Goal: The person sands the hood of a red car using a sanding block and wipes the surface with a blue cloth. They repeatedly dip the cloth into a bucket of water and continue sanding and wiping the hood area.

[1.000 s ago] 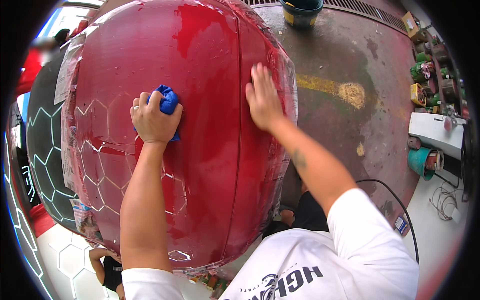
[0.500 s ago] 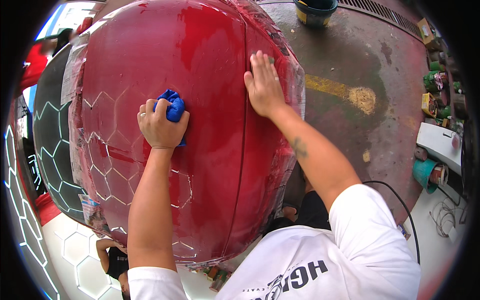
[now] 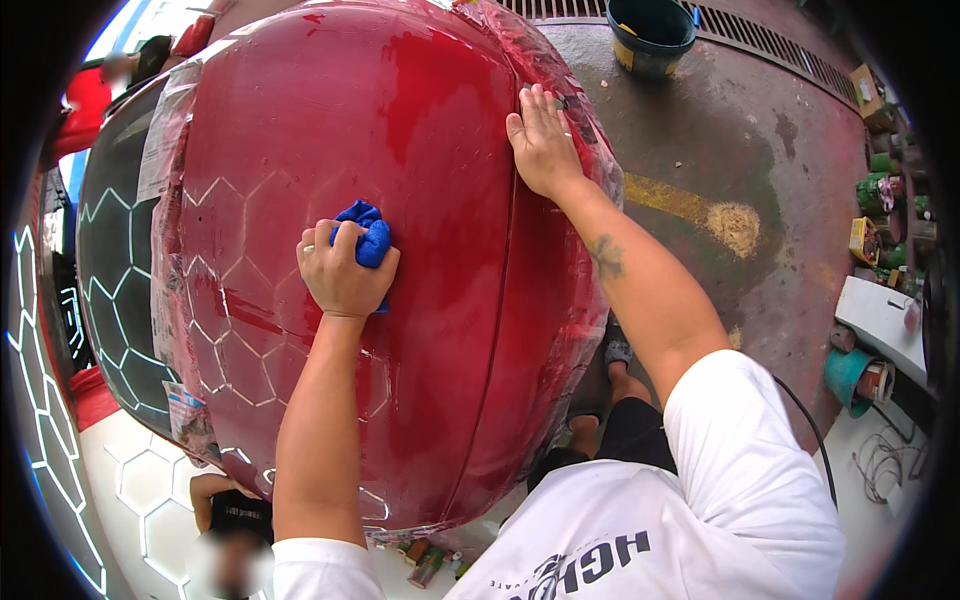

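A wet, glossy red car panel (image 3: 430, 330) curves below me, with a dark seam (image 3: 497, 320) running down its right part. My left hand (image 3: 345, 270) is closed around a bunched blue cloth (image 3: 372, 242) that rests on the panel left of the seam. Farther forward, my right hand (image 3: 545, 145) lies flat beside the upper seam, fingers stretched out. What is under those fingers is mostly hidden. Paper and plastic masking (image 3: 172, 200) runs along the panel's left border, and more wrinkled masking (image 3: 590, 290) edges its right side.
Dark glass (image 3: 120, 260) lies beyond the left masking. A dark bucket (image 3: 650, 40) stands near a floor grate (image 3: 770, 45). A sandy heap (image 3: 733, 228) lies on the floor. Several cans (image 3: 880, 192) line the right side, near a teal bucket (image 3: 848, 378). Another person (image 3: 240, 510) is at lower left.
My right hand has slid forward along the seam; a bit of green showed by its fingertips before. The left hand stays nearly in place on the panel with the blue cloth. The whole view has shifted slightly.
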`<state>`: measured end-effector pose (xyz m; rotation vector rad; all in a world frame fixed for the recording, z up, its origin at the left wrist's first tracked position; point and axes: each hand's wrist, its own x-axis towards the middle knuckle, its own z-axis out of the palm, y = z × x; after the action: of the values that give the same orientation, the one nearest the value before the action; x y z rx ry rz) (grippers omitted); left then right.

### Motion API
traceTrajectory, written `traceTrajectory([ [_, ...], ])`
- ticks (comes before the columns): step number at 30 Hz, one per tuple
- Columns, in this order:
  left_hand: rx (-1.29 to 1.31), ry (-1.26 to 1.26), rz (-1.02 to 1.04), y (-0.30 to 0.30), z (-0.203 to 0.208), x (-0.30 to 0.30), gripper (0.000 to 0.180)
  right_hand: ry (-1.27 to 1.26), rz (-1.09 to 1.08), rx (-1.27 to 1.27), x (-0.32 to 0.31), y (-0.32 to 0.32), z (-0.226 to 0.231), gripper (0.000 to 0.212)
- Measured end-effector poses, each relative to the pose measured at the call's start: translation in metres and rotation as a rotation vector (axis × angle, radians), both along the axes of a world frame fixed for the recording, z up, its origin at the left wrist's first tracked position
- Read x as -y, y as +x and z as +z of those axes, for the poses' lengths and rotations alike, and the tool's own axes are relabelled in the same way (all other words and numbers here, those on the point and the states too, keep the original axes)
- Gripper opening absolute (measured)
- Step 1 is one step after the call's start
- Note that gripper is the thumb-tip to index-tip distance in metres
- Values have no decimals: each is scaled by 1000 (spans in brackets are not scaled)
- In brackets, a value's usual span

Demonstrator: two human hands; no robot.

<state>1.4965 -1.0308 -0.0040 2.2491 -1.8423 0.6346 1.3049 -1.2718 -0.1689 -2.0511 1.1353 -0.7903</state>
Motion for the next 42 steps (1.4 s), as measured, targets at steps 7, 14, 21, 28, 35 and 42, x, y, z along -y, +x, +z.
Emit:
traceTrajectory([
  [7,-12,-1,50,3,1,-24,34,196,410,-34,-259,-104,19,75],
  [14,3,-20,9,2,1,1,33,-88,38,6,4,3,2,67],
  [21,-24,6,40,0,7,-21,33,165,391,-23,-249,-111,12,75],
  [28,-5,-28,-24,4,1,0,35,-58,55,38,-19,-21,-8,68],
  [35,-21,-8,10,6,7,-22,36,243,449,39,-296,-138,0,78],
  [42,-3,-8,-20,1,2,-2,33,-124,27,61,-33,-27,-20,65],
])
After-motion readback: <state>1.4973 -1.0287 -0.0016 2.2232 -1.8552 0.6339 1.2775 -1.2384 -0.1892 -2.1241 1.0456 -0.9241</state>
